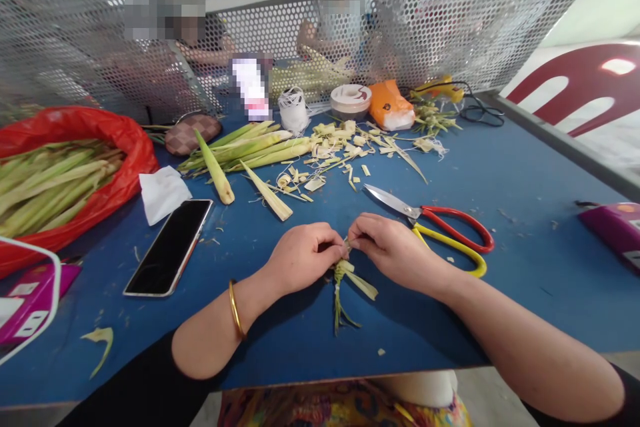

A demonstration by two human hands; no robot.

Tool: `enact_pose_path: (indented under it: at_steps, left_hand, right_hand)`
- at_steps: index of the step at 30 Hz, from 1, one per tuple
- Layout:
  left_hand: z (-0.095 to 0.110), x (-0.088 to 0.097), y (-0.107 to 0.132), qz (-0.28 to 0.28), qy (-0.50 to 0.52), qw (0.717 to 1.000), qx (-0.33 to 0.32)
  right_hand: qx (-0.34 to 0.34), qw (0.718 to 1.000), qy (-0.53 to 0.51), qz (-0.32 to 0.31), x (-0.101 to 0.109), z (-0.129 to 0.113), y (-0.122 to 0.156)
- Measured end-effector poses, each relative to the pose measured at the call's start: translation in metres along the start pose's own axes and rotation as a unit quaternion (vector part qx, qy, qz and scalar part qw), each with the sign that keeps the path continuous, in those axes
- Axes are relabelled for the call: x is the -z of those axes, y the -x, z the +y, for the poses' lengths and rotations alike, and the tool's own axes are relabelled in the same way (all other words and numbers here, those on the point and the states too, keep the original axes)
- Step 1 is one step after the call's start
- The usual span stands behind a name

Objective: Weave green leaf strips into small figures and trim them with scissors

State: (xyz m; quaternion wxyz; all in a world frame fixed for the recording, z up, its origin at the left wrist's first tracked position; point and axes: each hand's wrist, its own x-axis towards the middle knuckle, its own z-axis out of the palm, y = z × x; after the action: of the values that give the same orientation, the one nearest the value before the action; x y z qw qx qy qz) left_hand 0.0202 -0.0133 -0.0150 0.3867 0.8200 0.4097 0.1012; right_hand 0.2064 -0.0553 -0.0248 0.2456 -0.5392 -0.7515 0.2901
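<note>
My left hand (306, 257) is closed in a pinch at the top of a small bundle of pale green husk strips (344, 270), which look like corn husk. The bundle is tied with white thread, and thin green ends hang toward me. Right beside it, the fingertips of my right hand (390, 248) are pressed together, almost touching the left ones; what they pinch is too small to make out. Scissors (417, 212) with one red and one yellow handle lie beyond my right hand, blades partly apart.
Husks (260, 147) and cut scraps (330, 147) lie ahead. Behind them stand white string (294, 110), a tape roll (350, 100), an orange packet (391, 105) and a yellow glue gun (443, 89). At left are a phone (170, 247) and a red bag (145, 140) of husks. A perforated screen (280, 13) stands behind.
</note>
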Motion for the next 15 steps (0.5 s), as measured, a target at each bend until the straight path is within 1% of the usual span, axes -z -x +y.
enact_pose_path:
  at_steps: [7, 15]
  left_hand:
    - [0.0003, 0.0008, -0.0016, -0.002, -0.005, 1.000, 0.000]
    - [0.0022, 0.0013, -0.0019, -0.005, 0.001, 1.000, 0.018]
  right_hand:
    - [-0.005, 1.000, -0.028, -0.002, 0.0022, -0.0014, 0.0016]
    - [0.009, 1.000, -0.014, 0.006, 0.0005, -0.0005, 0.0015]
